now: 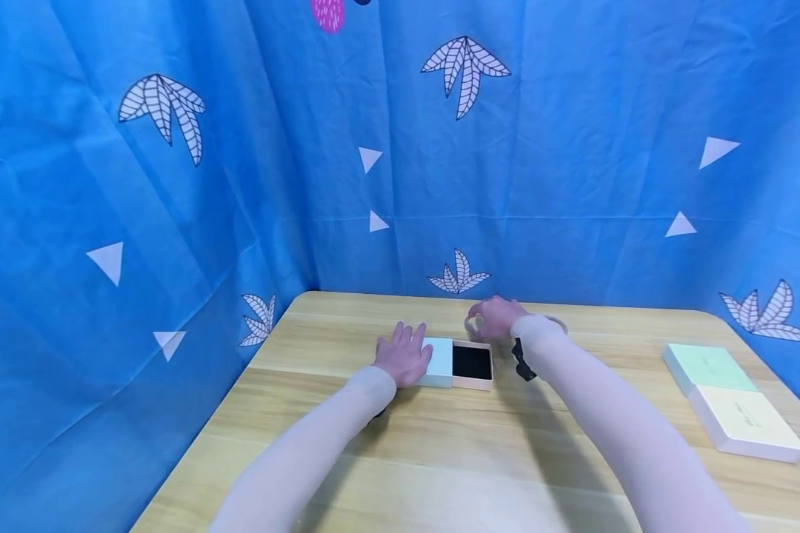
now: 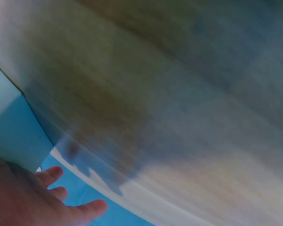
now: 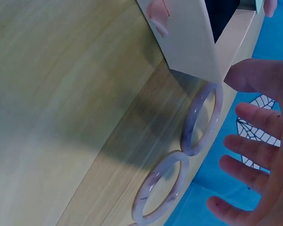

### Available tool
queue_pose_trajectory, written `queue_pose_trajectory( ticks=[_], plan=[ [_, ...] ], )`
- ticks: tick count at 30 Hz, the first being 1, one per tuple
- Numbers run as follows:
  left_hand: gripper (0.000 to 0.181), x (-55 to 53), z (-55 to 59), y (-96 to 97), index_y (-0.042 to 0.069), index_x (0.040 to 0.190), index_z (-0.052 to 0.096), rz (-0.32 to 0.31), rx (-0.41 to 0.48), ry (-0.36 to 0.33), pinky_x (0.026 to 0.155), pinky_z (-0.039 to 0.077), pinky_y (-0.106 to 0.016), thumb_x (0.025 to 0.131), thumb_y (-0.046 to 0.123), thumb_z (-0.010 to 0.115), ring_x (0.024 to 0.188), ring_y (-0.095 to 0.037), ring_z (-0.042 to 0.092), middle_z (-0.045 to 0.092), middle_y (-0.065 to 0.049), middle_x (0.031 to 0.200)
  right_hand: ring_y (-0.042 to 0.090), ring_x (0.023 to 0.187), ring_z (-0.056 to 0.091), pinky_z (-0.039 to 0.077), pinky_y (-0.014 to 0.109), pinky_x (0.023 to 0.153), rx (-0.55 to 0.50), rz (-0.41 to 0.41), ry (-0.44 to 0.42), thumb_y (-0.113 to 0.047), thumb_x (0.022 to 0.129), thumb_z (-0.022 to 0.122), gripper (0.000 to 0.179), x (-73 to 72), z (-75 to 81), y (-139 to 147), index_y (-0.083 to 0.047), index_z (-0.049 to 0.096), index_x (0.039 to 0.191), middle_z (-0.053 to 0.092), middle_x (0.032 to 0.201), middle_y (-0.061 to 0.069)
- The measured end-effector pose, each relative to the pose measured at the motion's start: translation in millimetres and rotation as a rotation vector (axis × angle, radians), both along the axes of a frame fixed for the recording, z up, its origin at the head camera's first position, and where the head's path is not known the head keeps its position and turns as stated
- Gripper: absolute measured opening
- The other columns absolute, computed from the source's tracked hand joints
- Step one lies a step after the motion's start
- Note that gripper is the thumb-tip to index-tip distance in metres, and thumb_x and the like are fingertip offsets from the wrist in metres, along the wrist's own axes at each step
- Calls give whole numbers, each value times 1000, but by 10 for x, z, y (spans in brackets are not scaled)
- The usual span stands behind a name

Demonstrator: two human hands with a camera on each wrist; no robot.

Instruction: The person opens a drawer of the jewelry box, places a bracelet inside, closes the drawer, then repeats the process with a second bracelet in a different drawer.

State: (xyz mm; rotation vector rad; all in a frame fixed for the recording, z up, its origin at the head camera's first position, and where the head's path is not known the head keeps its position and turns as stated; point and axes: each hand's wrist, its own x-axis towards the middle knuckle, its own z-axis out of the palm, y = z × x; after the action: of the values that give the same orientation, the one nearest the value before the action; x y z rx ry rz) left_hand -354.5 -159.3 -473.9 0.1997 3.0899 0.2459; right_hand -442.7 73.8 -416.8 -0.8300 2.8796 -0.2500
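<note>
A small light blue box [image 1: 443, 363] lies mid-table, its pale pink inner tray [image 1: 473, 383] pulled partway out to the right, showing a black lining [image 1: 471, 363]. My left hand [image 1: 402, 357] rests on the left part of the sleeve with straight, spread fingers. In the left wrist view, that hand [image 2: 26, 200] lies against the box's blue side [image 2: 19, 125]. Beyond the tray's right end, my right hand [image 1: 498, 317] hovers with fingers apart. Close to it in the right wrist view are two marbled bangles, one bangle [image 3: 186, 134] by the tray's corner, another bangle [image 3: 137, 207] beside it.
At the table's right side a mint green box [image 1: 713, 366] and a cream box [image 1: 747, 418] lie against each other. A blue curtain [image 1: 407, 148] with leaf prints hangs along the back and left edges of the wooden table [image 1: 293, 444].
</note>
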Motion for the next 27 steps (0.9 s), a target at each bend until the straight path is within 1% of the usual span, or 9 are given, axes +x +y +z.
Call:
queue_pose_trajectory(
  ticks=[3,5,7,10,13,18,23,27],
  plan=[
    [67,-3,1,3,24,164,13,1,-9,-5,118,17,-67,105,55,14,157,-31,9,22,-11,167,36,131,52,32,71,107,9,-6,-4,-33,92,64,45,-29,-24,-3,-19,64,135,69,126,6],
    [66,3,-1,6,23,164,14,2,-6,2,118,18,-68,105,55,15,157,-31,10,24,-11,167,36,129,53,33,71,106,21,-10,-2,-34,90,67,49,-52,-44,-8,-19,63,137,70,118,6],
    [67,4,-1,10,24,164,14,5,-5,0,118,18,-68,105,55,14,157,-31,10,24,-11,167,37,129,52,33,71,106,29,-13,3,-34,88,69,52,-75,-56,-14,-19,62,137,70,117,6],
    [67,-6,-1,13,24,164,14,5,1,1,118,18,-68,105,56,14,157,-31,10,24,-10,167,36,127,53,33,71,106,41,-22,3,-35,89,68,52,-121,-80,-25,-19,62,138,70,118,6],
    [67,-23,0,12,26,164,11,7,-7,-10,118,17,-67,104,57,12,157,-30,8,22,-10,167,35,126,53,33,70,105,40,-32,-2,-37,90,68,53,-177,-111,-29,-20,62,139,69,124,7],
    [67,-37,8,4,27,164,10,17,-21,-14,119,16,-67,104,57,12,157,-29,7,21,-9,168,38,130,49,32,71,105,18,-41,-9,-39,92,63,54,-236,-152,-49,-20,59,142,63,139,9],
    [67,-43,-12,6,26,164,12,15,-7,-1,119,16,-67,104,57,14,157,-30,8,23,-9,167,41,135,46,31,71,106,44,-45,-12,-42,91,66,59,-219,-152,-55,-22,55,145,60,143,10],
    [67,-39,-32,4,26,164,12,15,-2,-1,119,15,-67,104,58,14,157,-30,8,22,-9,167,41,134,47,31,71,106,56,-42,-12,-41,91,65,58,-178,-139,-63,-22,56,145,60,143,11]
  ],
)
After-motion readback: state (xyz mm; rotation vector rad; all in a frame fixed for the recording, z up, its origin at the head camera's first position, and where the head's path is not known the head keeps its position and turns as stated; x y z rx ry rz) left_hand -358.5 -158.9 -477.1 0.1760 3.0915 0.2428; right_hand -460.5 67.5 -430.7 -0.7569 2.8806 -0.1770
